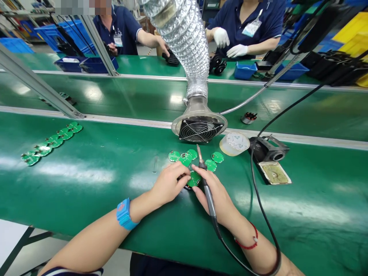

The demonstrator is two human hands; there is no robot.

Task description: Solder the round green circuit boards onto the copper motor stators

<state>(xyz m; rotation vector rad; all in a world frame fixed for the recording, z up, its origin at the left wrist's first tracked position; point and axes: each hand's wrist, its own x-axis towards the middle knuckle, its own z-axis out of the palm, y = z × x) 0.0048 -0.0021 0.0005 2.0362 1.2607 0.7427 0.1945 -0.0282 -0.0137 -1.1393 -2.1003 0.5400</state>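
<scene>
My left hand (170,183) has its fingertips and thumb closed at the left edge of a round green circuit board (194,179). My right hand (217,191) is on the board's other side, its index finger and thumb close to the edge. A soldering iron (209,197) lies along that hand, held against it, with its bare tip pointing away from me. Part of a darker piece shows beneath the board, mostly hidden. Just beyond my fingers are several loose green boards (174,156), some overlapping.
A fume extractor (198,128) hangs ahead on a silver duct (192,50). To the right are a tape roll (234,143), an iron stand (268,148), a tray (274,172) and the iron's cable (254,180). Joined boards (54,141) lie left. Two people work across the bench.
</scene>
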